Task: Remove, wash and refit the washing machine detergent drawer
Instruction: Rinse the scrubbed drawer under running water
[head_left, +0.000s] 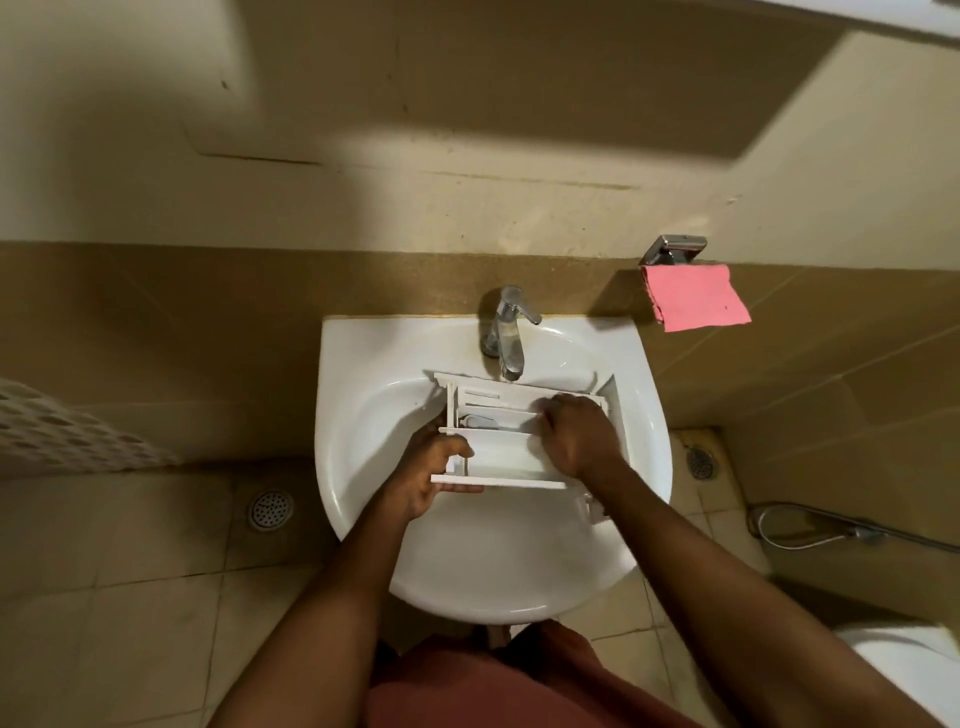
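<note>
No legible text or labels anywhere.

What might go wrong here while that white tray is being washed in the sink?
1. Only the left hand grips the detergent drawer, at one end; if wet, it may slip and knock against the sink.
2. The drawer sits close under the tap, so lifting it carelessly could bang the spout.
3. The right hand works among the thin dividers; hard pressing might crack one.
</note>
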